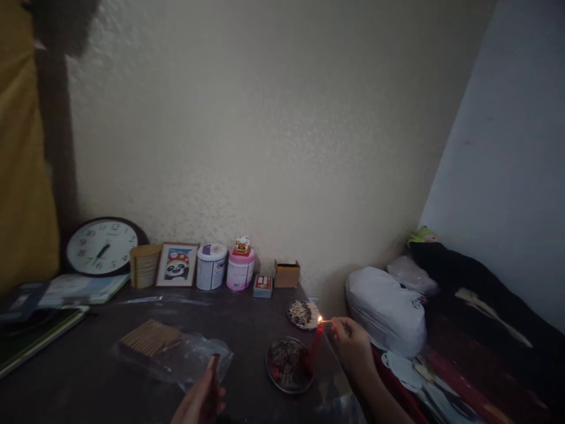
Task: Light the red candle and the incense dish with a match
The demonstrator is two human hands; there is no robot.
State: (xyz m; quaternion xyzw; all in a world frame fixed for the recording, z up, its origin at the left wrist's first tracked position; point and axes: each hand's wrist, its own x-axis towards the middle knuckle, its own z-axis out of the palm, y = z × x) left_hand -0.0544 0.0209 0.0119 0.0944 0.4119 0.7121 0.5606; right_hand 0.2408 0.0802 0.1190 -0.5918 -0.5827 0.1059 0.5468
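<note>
Right hand (352, 341) pinches a lit match (325, 321) at arm's length, flame at the red candle (316, 347) wick beside the dish (289, 365). Left hand (200, 403) grips a matchbox (213, 364) low over the worktop (88, 377), clear of the fire.

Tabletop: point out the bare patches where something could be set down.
Free: the dark table between the row along the wall (panda picture, white tin, pink tin) and the plastic bag. Crowded: the right edge, with two dishes, lit red candle, right hand holding a match.
</note>
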